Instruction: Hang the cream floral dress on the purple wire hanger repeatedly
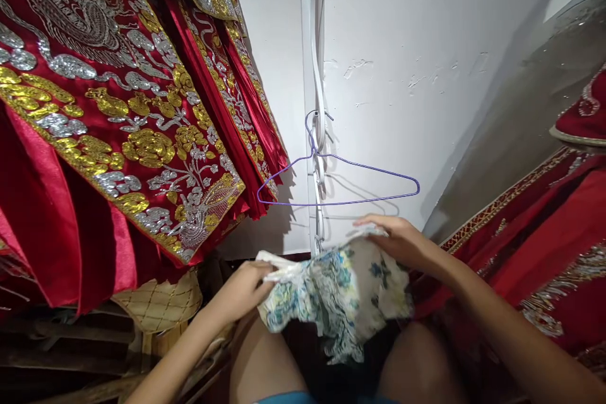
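Observation:
A floral garment (pixel 331 293) in white, blue and yellow hangs in loose folds above the person's knees. My left hand (pixel 246 287) is closed on its left end, by some white straps. At its upper right edge, my right hand (pixel 395 237) has its fingers closed on the cloth, the index finger stretched along the top. Just above the garment, an unoccupied purple wire hanger (pixel 341 203) hangs from a hook on a white rack against the wall.
Red embroidered garments (pixel 151 145) with gold and silver sequins hang at the left. More red clothing (pixel 568 221) hangs at the right. A white wall (pixel 402 44) stands behind the rack (pixel 307 25). Lower left are a cream quilted piece (pixel 161 303) and wooden bars (pixel 71 356).

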The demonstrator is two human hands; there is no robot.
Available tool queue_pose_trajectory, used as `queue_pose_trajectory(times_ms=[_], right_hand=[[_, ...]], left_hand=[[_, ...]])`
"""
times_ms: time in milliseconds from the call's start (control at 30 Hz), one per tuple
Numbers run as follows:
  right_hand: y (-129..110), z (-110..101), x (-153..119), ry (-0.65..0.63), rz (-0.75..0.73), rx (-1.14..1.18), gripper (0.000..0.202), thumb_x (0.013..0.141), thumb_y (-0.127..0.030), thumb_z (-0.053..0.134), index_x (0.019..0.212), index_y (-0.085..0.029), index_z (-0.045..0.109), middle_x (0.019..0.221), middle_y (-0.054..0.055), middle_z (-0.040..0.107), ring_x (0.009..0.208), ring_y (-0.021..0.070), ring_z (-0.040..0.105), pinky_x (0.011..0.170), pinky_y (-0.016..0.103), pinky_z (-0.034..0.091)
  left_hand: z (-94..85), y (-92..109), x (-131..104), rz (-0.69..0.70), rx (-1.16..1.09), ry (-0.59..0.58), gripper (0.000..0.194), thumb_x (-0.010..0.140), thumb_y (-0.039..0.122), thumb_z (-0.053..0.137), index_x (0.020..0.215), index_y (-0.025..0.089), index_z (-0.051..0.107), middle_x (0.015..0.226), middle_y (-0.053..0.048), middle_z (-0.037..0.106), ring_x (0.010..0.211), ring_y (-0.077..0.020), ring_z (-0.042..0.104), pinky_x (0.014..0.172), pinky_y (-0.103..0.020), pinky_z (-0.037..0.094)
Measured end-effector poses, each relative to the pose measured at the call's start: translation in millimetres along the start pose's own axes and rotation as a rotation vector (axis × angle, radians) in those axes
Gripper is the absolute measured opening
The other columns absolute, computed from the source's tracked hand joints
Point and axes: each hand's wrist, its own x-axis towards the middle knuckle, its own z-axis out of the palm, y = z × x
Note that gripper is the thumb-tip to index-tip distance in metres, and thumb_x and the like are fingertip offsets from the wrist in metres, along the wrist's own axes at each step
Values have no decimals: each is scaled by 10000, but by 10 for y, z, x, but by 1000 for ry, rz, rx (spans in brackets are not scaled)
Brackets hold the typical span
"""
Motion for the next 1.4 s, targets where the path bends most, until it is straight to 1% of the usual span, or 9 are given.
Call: queue_pose_trajectory(times_ms=[167, 333, 567, 667, 767, 867, 1033, 1200, 1400], right_hand=[[62, 178, 335, 219, 80, -101, 509, 909, -294, 488, 1401, -223, 598, 1020, 91, 766, 778, 247, 676, 743, 334, 492], [12, 335, 336, 269, 163, 72, 399, 891, -339, 499, 1263, -231, 597, 678, -30, 613, 417, 129, 378, 496, 262, 357], [133, 198, 517, 164, 67, -29, 610, 936, -428, 491, 1510, -243, 398, 634, -24, 572, 573, 204, 544, 598, 276, 390], [241, 159, 603, 164, 41, -48, 347, 959, -460, 450, 1151, -233, 628, 673, 0, 607, 673, 213, 569, 628, 275, 378], [261, 148, 566, 233, 54, -10, 330, 947, -495, 475, 770, -225, 544, 622, -29, 517, 617, 165, 483, 580, 257, 328], [202, 107, 489, 300, 88, -30, 461, 905, -567, 538, 644, -225, 373, 574, -50, 339, 560, 131, 359, 536, 263, 255], [121, 8, 461, 330, 80, -92, 508, 911, -555, 518, 617, -227, 262, 590, -43, 255, 569, 123, 309, 545, 284, 214], [77, -62, 449, 292, 107, -34, 465, 912, -511, 509, 608, -226, 302, 592, -39, 291, 579, 126, 326, 555, 285, 226], [29, -107, 325, 71, 63, 25, 360, 828, -501, 631, 688, -215, 464, 657, -36, 465, 639, 145, 431, 564, 258, 279]], left_hand=[[-339, 77, 168, -70, -20, 300, 318, 942, 342, 431, 847, 188, 693, 1291, -140, 691, 1225, -317, 630, 1070, -465, 480], [-282, 42, 185, -126, -75, 391, 337, 943, 357, 410, 951, 184, 699, 1251, -122, 713, 1198, -287, 651, 1077, -459, 484], [-211, 60, 254, -185, -67, 472, 316, 954, 377, 383, 917, 190, 635, 1200, -135, 705, 1148, -290, 643, 1027, -457, 490], [-270, 89, 345, -173, -43, 520, 298, 973, 374, 364, 907, 201, 597, 1111, -120, 702, 1069, -273, 643, 967, -428, 501], [-331, 74, 425, -190, -52, 546, 270, 968, 380, 372, 917, 208, 573, 1075, -110, 699, 1025, -260, 646, 953, -415, 500], [-368, 66, 476, -256, -108, 612, 266, 940, 387, 434, 1084, 196, 550, 1143, -126, 698, 1060, -269, 667, 960, -426, 508], [-413, 130, 531, -292, -94, 654, 678, 944, 381, 471, 1553, 155, 278, 1307, -185, 660, 1204, -309, 644, 1010, -484, 486], [-608, 129, 594, -118, 58, 728, 410, 986, 355, 383, 1199, 146, 663, 1212, -140, 704, 1167, -271, 630, 1058, -418, 452], [-920, 311, 892, -20, -37, 800, 344, 952, 311, 424, 1087, 167, 705, 1210, -93, 696, 1148, -232, 624, 1031, -339, 450]])
